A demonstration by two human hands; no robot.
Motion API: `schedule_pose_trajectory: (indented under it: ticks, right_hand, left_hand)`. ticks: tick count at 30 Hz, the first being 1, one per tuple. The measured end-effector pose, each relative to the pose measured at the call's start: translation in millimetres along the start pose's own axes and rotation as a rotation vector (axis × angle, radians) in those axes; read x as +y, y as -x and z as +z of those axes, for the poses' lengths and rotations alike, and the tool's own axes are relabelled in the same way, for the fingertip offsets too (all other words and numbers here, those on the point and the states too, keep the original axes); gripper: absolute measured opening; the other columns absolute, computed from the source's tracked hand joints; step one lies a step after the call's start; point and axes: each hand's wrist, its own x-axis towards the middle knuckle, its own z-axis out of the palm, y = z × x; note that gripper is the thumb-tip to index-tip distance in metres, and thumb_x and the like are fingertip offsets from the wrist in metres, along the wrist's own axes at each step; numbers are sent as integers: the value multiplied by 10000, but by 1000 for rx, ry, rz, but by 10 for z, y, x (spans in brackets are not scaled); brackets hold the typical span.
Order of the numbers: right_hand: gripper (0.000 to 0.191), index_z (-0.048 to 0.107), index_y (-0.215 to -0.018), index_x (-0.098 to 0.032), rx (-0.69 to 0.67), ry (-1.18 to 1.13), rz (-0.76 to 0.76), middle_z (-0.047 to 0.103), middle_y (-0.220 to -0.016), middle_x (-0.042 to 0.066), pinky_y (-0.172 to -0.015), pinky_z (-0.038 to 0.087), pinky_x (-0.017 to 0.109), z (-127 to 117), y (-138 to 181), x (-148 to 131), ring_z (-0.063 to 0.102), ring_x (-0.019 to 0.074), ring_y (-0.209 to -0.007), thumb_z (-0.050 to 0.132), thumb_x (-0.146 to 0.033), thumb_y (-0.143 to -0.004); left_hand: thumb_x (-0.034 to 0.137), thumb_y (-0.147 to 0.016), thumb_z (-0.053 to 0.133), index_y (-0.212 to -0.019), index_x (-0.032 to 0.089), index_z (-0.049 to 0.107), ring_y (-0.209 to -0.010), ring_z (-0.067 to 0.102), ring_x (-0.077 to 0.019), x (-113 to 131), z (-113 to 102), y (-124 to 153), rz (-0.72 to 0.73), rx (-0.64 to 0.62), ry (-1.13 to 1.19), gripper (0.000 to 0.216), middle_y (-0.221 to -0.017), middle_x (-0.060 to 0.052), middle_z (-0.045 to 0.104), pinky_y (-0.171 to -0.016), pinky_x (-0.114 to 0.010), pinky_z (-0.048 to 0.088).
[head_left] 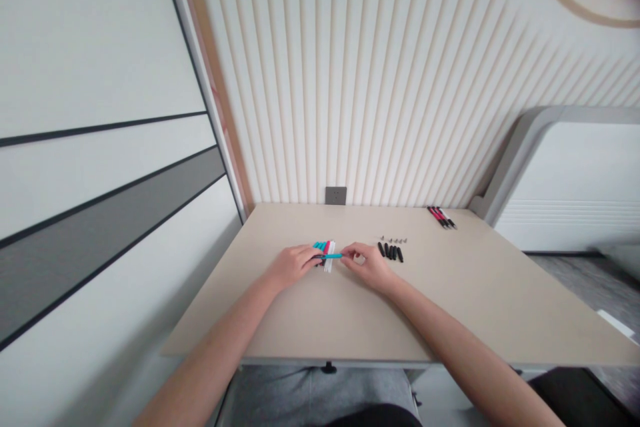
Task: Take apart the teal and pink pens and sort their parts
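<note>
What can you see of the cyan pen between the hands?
The cyan pen is a slim, smooth tube, plastic by its look, lying nearly level and pointing sideways across the body. The left hand holds its left end, where a dark section shows by the fingers. Its right end reaches the right hand. It passes in front of a bunch of cyan, red and white pieces. Fine details are too small to tell.

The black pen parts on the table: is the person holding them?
No, the black pen parts lie in a row on the beige table, apart from the right hand.
</note>
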Motion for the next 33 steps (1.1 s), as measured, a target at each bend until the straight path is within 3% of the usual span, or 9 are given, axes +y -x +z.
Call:
schedule_pose_trajectory:
  ticks: [9, 20, 26, 33]
  right_hand:
    - [89, 638, -864, -188, 75, 47, -14, 667, -780, 15, -680, 450, 266, 9, 14, 25, 584, 147, -715, 576, -230, -818]
    - [169, 669, -934, -213, 76, 76, -112, 677, -814, 45, -715, 466, 308, 3, 25, -73, 601, 174, -743, 558, -335, -895]
    - [212, 663, -1039, -217, 72, 131, -126, 677, -860, 58, -779, 474, 331, 2, 10, -27, 612, 187, -799, 536, -344, -925]
    - [244, 662, -1127, -236, -143, 433, -250, 661, -1076, 96, -886, 429, 374, 36, 45, 13, 575, 221, -1012, 504, -239, -941]
  left_hand:
    - [301, -962, 482, -1080, 190, 607, -919, 649, -173, 1, -30, -11, -19, 25, -35, 205, -993, -51, 686, -845, -303, 511]
    - [312, -952, 505, -1057, 203, 628, -923, 623, -170, 10, -29, -13, 28, -52, -36, 195, -1001, -51, 640, -826, -279, 493]
    - [315, -966, 472, -1063, 205, 613, -906, 615, -169, 23, -65, -26, -39, 12, -50, 203, -987, -53, 630, -829, -290, 491]
    - [260, -961, 477, -1051, 209, 614, -897, 620, -167, -22, -89, -30, -173, 85, -95, 172, -980, -42, 651, -820, -289, 488]
